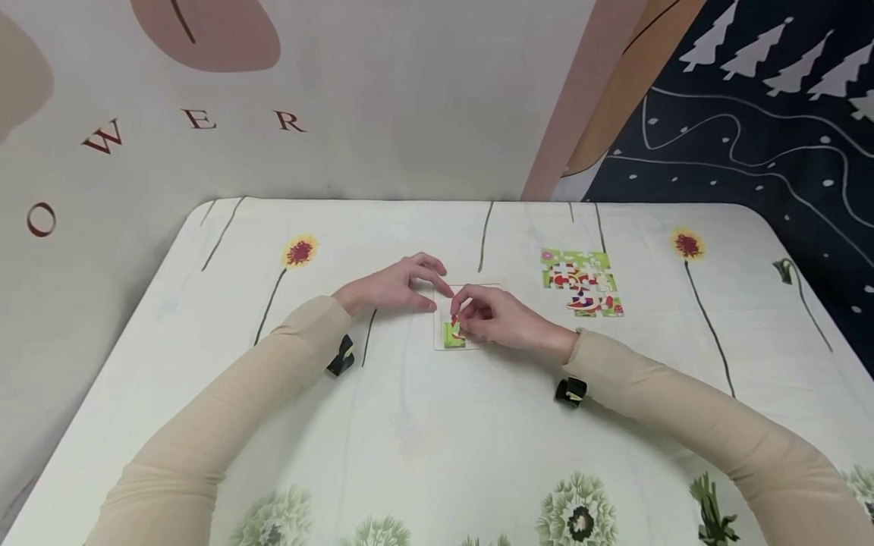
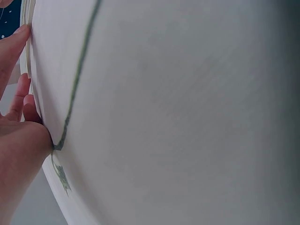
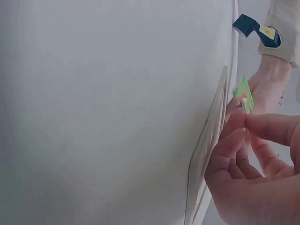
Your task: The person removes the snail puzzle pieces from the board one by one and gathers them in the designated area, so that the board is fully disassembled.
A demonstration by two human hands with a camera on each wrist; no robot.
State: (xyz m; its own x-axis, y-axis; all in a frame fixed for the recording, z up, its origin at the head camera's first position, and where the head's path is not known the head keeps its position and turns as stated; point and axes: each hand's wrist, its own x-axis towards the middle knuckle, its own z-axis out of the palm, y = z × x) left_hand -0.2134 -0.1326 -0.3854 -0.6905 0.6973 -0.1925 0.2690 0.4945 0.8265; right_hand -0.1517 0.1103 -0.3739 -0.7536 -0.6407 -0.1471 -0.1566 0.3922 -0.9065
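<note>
My right hand [image 1: 504, 318] pinches a green jigsaw puzzle piece [image 3: 243, 96] between thumb and fingertips. In the right wrist view the piece stands tilted above a thin, flat puzzle tray [image 3: 213, 124]. From the head, a green piece [image 1: 453, 336] with a little red shows at the tray's near left corner, partly behind the right fingers. The pale tray [image 1: 440, 322] lies between both hands. My left hand [image 1: 399, 284] is at its left side, fingers extended and holding nothing; in the left wrist view its fingertips [image 2: 23, 33] touch or nearly touch the tray's edge.
Several joined puzzle pieces [image 1: 580, 282] with a green, red and white picture lie to the right, beyond the right hand. A white cloth [image 1: 403, 425] printed with flowers covers the table. Behind stand a pale printed wall [image 1: 423, 114] and a dark one [image 1: 737, 152].
</note>
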